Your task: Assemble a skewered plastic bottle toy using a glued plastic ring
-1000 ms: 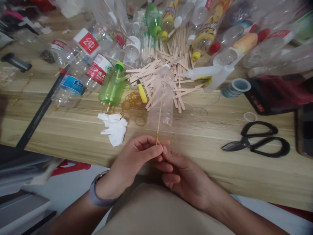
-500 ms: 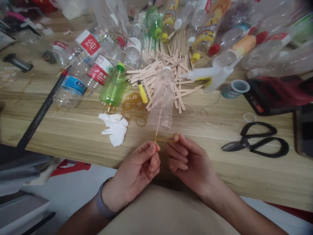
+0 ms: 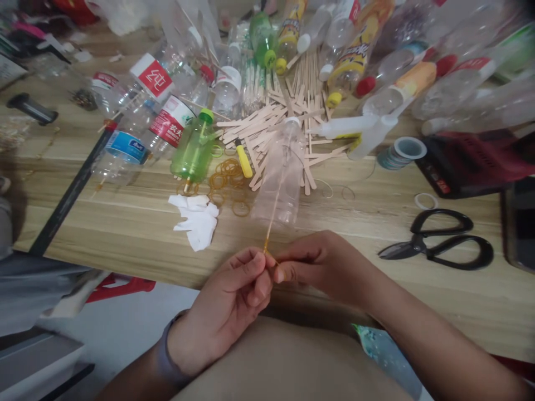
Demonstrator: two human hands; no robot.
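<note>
Now the rubber band (image 3: 266, 244) is drawn back in by the pinching right hand (image 3: 328, 267), the stick (image 3: 276, 200) gripped in the left hand (image 3: 234, 298), the winding seemingly advanced.

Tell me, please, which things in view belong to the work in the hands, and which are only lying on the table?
Apparently in use:
thin stick, its near end in the left hand
rubber band, pinched by the right hand
clear bottle, in line with the stick

Lying about:
scissors
white paper
yellow-handled tool
green bottle
</note>
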